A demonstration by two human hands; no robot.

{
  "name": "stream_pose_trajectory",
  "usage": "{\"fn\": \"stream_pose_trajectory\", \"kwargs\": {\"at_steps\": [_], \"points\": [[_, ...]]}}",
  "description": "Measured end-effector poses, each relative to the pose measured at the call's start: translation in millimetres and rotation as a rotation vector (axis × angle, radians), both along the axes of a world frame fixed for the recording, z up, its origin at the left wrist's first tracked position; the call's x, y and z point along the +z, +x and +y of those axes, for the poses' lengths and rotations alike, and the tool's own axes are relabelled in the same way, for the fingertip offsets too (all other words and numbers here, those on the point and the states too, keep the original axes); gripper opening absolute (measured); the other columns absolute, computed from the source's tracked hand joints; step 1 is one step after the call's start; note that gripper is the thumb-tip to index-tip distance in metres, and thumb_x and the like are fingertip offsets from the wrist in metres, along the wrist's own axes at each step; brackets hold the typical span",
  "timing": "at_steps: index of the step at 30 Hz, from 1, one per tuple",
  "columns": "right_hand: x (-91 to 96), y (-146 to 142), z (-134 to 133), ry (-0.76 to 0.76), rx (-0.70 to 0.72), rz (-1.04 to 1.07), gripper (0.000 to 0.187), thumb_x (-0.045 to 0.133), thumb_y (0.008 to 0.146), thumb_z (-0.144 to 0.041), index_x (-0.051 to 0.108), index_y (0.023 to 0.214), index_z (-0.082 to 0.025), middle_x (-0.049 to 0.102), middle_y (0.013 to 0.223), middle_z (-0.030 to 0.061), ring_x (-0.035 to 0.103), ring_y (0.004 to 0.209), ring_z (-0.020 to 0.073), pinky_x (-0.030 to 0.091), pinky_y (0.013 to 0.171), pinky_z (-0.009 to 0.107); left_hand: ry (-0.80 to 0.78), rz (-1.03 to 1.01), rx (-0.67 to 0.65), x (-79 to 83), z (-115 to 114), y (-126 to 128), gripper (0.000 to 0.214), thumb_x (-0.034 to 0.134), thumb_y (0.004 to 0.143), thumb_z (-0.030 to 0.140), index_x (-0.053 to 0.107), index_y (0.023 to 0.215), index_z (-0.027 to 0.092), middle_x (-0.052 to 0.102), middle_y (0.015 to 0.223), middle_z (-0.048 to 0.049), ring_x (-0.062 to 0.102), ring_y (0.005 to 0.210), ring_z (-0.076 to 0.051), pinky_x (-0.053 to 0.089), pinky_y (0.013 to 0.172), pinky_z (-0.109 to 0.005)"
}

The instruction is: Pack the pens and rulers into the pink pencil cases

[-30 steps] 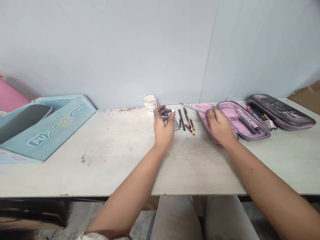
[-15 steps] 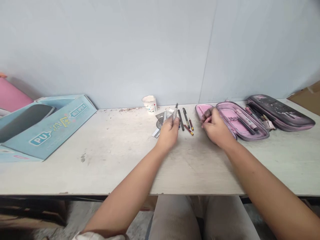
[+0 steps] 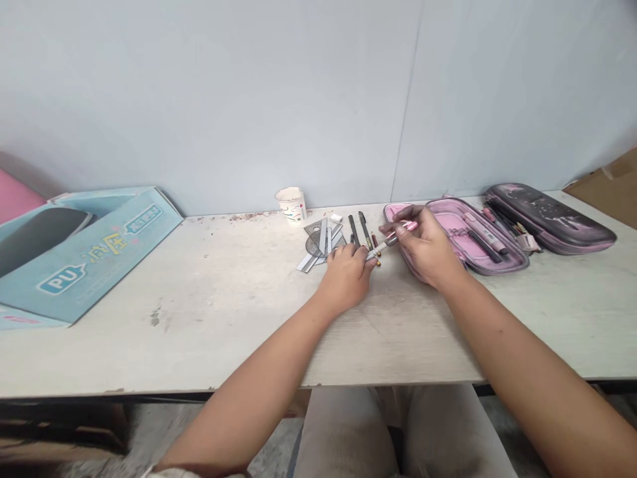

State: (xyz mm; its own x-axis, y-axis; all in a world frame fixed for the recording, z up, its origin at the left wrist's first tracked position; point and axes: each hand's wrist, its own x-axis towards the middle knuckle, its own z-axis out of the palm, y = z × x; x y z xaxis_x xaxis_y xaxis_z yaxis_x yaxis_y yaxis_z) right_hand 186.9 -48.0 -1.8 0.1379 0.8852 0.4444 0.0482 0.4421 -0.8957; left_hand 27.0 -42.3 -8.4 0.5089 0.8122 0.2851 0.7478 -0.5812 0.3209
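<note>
My right hand grips a slim white-and-pink pen that points left, across the front of the pencils. My left hand rests low on the table, its fingertips at the pen's white end. Whether those fingers hold the pen, I cannot tell. Just beyond my left hand lie clear drafting rulers and a protractor, with dark pens beside them. A small white eraser sits behind the rulers. My right hand is over the near flap of an open pink pencil case.
A dark closed pouch lies to the right of the pencil case, and a paper cup stands by the wall. A flattened pale blue box sits at the table's left end, and cardboard shows at the far right.
My hands have come together. The upright grey pen no longer shows in my left hand, which has dropped to the table. The white-and-pink pen now shows in my right hand, pointing left.
</note>
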Motion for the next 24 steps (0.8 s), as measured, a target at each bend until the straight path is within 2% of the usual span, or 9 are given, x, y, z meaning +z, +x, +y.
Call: {"fn": "stream_pose_trajectory", "kwargs": {"at_steps": [3,7,9,11,14,17,19,21,24], "points": [[3.5,-7.0,-6.2,-0.101,0.180,0.029,0.030,0.055,0.078,-0.032,0.040,0.103,-0.026,0.055,0.108,0.0052,0.062,0.089,0.0165,0.050,0.077,0.036,-0.148,-0.220,-0.118,1.7,-0.4,-0.5,0.025,0.036,0.089,0.032,0.054,0.081,0.016,0.056,0.091,-0.0098,0.050,0.095,-0.025,0.038,0.088,-0.046],[11.3,-12.7,-14.4,-0.180,0.415,0.171,0.035,0.053,0.079,-0.045,0.043,0.106,-0.026,0.062,0.102,0.0060,0.063,0.082,0.0175,0.051,0.068,0.034,-0.754,-0.723,-0.395,6.9,-8.2,0.2,0.042,0.033,0.087,0.051,0.044,0.063,0.018,0.050,0.066,-0.0038,0.052,0.072,-0.017,0.047,0.077,-0.037],[13.4,-14.3,-17.5,-0.257,0.461,0.171,0.036,0.051,0.079,-0.052,0.048,0.102,-0.025,0.064,0.091,0.0045,0.061,0.066,0.0159,0.049,0.055,0.031,-0.980,-0.898,-0.420,9.2,-13.2,3.1,0.046,0.039,0.082,0.059,0.038,0.059,0.019,0.044,0.061,-0.0017,0.051,0.065,-0.015,0.049,0.071,-0.036],[13.3,-15.6,-19.3,-0.350,0.470,0.127,0.039,0.047,0.079,-0.057,0.051,0.097,-0.023,0.063,0.073,0.0011,0.054,0.049,0.0125,0.041,0.042,0.025,-1.076,-1.013,-0.373,11.5,-16.6,9.1,0.046,0.047,0.078,0.060,0.037,0.059,0.019,0.042,0.060,-0.0001,0.050,0.062,-0.014,0.049,0.069,-0.035],[11.6,-13.5,-19.2,-0.368,0.368,0.025,0.041,0.044,0.080,-0.059,0.054,0.091,-0.021,0.052,0.057,-0.0036,0.047,0.042,0.0099,0.035,0.037,0.022,-1.051,-1.150,-0.246,16.6,-17.1,27.2,0.042,0.051,0.078,0.057,0.042,0.064,0.018,0.043,0.060,0.0017,0.049,0.059,-0.011,0.049,0.066,-0.031],[13.8,2.1,-18.2,-0.232,0.137,-0.090,0.039,0.037,0.083,-0.058,0.053,0.082,-0.022,0.050,0.060,-0.0029,0.049,0.050,0.0117,0.040,0.045,0.024,-0.974,-1.134,-0.155,23.4,-13.2,58.5,0.041,0.040,0.083,0.059,0.048,0.073,0.019,0.050,0.062,0.0005,0.054,0.064,-0.013,0.049,0.065,-0.029],[18.2,23.2,-18.2,-0.105,-0.071,-0.231,0.037,0.035,0.085,-0.054,0.050,0.077,-0.022,0.052,0.065,-0.0006,0.052,0.060,0.0144,0.042,0.054,0.027,-0.884,-1.038,-0.160,27.1,-8.5,84.3,0.045,0.029,0.087,0.057,0.051,0.080,0.019,0.056,0.066,-0.0023,0.058,0.072,-0.015,0.049,0.069,-0.031],[22.0,52.0,-18.3,0.011,-0.311,-0.418,0.034,0.034,0.087,-0.049,0.049,0.075,-0.021,0.055,0.072,0.0029,0.053,0.070,0.0180,0.042,0.065,0.031,-0.709,-0.873,-0.187,28.9,-2.7,110.2,0.045,0.024,0.090,0.052,0.054,0.086,0.018,0.061,0.077,-0.0053,0.059,0.081,-0.018,0.047,0.076,-0.033],[18.5,100.9,-17.1,0.090,-0.616,-0.677,0.034,0.033,0.088,-0.044,0.053,0.077,-0.019,0.057,0.082,0.0097,0.051,0.083,0.0240,0.039,0.077,0.039,-0.358,-0.488,-0.184,27.0,4.4,142.2,0.034,0.035,0.089,0.041,0.056,0.090,0.015,0.062,0.093,-0.0102,0.056,0.094,-0.022,0.042,0.088,-0.037]]}}
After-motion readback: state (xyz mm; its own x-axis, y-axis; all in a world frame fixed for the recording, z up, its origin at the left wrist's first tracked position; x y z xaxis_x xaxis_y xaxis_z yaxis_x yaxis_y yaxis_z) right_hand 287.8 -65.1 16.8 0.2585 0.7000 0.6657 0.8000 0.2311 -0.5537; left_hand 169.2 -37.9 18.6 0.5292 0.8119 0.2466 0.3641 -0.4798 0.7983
